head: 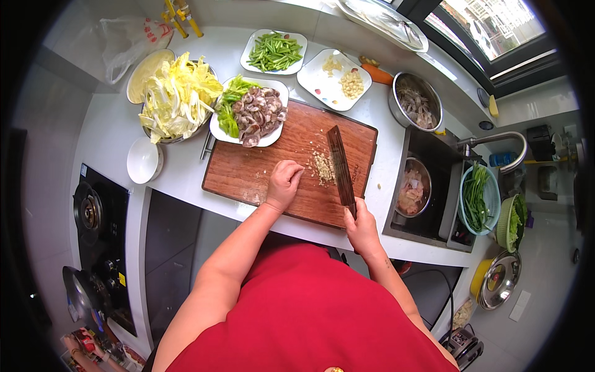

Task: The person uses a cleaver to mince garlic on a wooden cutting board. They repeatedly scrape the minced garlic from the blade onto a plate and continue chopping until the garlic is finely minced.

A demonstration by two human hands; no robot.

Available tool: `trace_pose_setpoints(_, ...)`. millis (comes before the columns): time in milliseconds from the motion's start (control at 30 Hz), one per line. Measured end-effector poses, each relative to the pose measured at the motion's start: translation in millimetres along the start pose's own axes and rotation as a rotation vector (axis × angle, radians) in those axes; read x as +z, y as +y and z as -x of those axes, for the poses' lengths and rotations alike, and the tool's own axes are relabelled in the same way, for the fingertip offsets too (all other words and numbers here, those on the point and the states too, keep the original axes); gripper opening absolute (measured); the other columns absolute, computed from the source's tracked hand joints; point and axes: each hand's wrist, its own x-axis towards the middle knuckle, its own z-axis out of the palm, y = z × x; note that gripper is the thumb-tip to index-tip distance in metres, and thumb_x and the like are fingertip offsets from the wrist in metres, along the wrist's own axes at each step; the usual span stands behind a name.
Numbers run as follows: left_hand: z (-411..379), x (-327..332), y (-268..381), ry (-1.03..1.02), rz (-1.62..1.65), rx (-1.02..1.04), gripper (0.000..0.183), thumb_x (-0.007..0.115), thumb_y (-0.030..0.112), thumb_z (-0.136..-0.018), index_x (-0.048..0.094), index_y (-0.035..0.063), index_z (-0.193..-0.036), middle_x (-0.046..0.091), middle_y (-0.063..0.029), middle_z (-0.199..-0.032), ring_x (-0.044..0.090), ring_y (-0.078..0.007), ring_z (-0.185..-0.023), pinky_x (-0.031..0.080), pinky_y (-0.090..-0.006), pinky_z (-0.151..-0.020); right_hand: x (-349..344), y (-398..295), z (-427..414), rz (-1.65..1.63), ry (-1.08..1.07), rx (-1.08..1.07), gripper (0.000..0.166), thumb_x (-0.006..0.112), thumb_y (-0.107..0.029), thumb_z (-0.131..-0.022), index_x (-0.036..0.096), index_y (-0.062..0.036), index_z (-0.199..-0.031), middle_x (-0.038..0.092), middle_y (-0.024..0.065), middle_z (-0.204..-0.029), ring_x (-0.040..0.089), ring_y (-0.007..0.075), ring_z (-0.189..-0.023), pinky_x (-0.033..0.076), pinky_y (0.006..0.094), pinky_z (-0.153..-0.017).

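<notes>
My right hand (361, 228) grips the handle of a dark-bladed cleaver (341, 162). The blade stands over the right half of a wooden cutting board (241, 172). Against the blade's left side lies a patch of chopped garlic (323, 168), with a few bits scattered around it. My left hand (284, 183) is held over the board left of the garlic, its fingers curled together; nothing shows in them. A white plate of clams and green pepper pieces (260, 114) rests on the board's far left corner.
Beyond the board are plates of cut green stalks (275, 51) and garlic cloves (352, 84). Cabbage leaves (179, 97) and a white bowl (144, 160) stand left. A shrimp pot (418, 102) adjoins the sink (437, 186). Another person's hands (86, 346) hold something red at lower left.
</notes>
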Motion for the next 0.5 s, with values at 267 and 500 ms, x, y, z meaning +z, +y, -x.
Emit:
trace_pose_setpoints(267, 0.0, 0.2, -1.0, -0.007, -0.002, 0.000, 0.008, 0.069, 0.002, -0.080, 0.066, 0.0031, -0.087, 0.063, -0.0122, -0.089, 0.061, -0.0288, -0.086, 0.050, -0.0356, -0.076, 8.1, -3.3, -5.6, 0.029, -0.014, -0.065, 0.027, 0.056, -0.016, -0.094, 0.051, -0.0043, -0.118, 0.063, 0.0222, -0.092, 0.064, 0.0387, -0.087, 0.050, 0.0424, -0.076)
trace_pose_setpoints(500, -0.8, -1.1, 0.5, 0.001, 0.001, 0.006, 0.007, 0.069, 0.002, -0.080, 0.066, 0.0030, -0.087, 0.063, -0.0123, -0.089, 0.061, -0.0286, -0.085, 0.050, -0.0355, -0.075, 14.2, -8.6, -8.0, 0.024, -0.057, -0.037, 0.026, 0.056, -0.016, -0.093, 0.051, -0.0035, -0.116, 0.063, 0.0224, -0.093, 0.064, 0.0383, -0.088, 0.049, 0.0421, -0.077)
